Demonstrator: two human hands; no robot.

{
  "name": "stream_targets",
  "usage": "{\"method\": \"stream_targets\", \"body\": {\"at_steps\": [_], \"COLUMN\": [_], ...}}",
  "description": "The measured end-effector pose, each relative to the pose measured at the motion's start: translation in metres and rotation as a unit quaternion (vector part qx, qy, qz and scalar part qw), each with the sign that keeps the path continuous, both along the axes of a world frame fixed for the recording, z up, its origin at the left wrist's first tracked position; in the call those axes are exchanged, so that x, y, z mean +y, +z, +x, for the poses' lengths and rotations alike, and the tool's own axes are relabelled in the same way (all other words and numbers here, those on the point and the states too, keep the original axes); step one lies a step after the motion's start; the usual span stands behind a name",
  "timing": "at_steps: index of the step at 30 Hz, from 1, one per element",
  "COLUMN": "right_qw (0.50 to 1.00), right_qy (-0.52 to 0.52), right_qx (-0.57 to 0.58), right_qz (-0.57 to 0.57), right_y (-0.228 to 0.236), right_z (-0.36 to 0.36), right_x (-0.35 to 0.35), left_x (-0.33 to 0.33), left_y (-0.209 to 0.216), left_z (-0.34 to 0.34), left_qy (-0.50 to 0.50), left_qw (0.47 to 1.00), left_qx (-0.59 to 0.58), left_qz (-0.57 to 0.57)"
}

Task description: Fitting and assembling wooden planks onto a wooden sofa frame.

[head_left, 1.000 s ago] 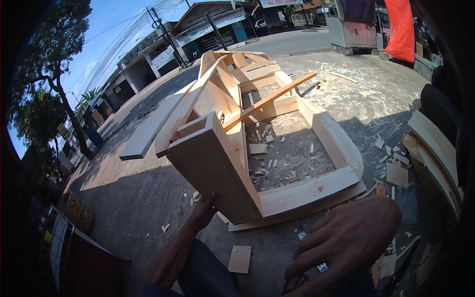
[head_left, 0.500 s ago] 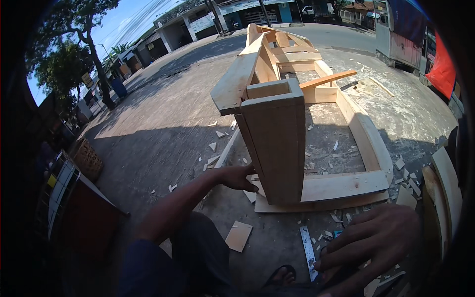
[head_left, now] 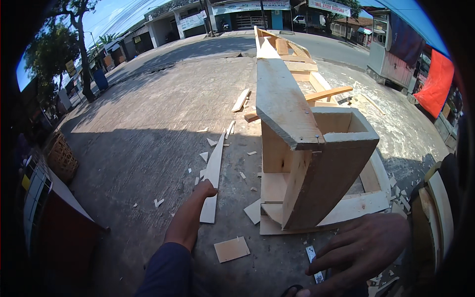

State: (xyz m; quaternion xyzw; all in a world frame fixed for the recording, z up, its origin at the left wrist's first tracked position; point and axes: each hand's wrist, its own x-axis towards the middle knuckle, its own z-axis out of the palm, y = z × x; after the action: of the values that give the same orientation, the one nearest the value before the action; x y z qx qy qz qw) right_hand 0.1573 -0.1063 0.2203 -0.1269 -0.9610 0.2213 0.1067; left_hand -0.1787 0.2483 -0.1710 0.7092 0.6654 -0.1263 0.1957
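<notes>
A long tapered wooden board (head_left: 213,171) lies on the ground left of the wooden frame. My left hand (head_left: 205,188) is closed on its left edge, partly hiding the grip. At the lower right, my right hand (head_left: 363,245) hangs with its fingers stretched out and nothing visible in them. Ahead of me stands the big wooden frame (head_left: 329,183), with a boxed upright post at its near end and a slanting plank (head_left: 287,99) along its top. Close to my right hand's fingers lies a whitish metal-looking strip (head_left: 311,253).
A small square wood piece (head_left: 232,249) and several offcuts lie on the concrete. Boards (head_left: 439,208) lean at the right. To the left are a woven basket (head_left: 63,157) and a dark red cabinet (head_left: 64,218). An orange cloth (head_left: 436,83) hangs at the far right.
My left hand has moved from beside the frame's post leftward onto the tapered board and closed on it. The view has shifted left, bringing the frame's left side into sight.
</notes>
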Motion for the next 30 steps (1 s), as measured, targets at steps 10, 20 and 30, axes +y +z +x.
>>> {"method": "stream_targets", "body": {"at_steps": [10,20,30], "right_qw": [0.962,0.892,0.712], "right_qy": [-0.206,-0.358,-0.644], "right_qx": [-0.180,-0.254,-0.169], "right_qz": [0.007,-0.109,0.223], "right_y": [0.017,0.042,-0.021], "right_z": [-0.092,-0.223,-0.265], "right_x": [0.045,0.117,0.209], "left_x": [0.074,0.096,0.085], "left_y": [-0.160,-0.047,0.297], "left_z": [-0.036,0.099,0.093], "left_qy": [0.206,0.369,0.167], "left_qw": [0.966,0.784,0.383], "left_qx": [-0.155,-0.489,-0.893], "left_qz": [-0.014,-0.096,-0.165]}}
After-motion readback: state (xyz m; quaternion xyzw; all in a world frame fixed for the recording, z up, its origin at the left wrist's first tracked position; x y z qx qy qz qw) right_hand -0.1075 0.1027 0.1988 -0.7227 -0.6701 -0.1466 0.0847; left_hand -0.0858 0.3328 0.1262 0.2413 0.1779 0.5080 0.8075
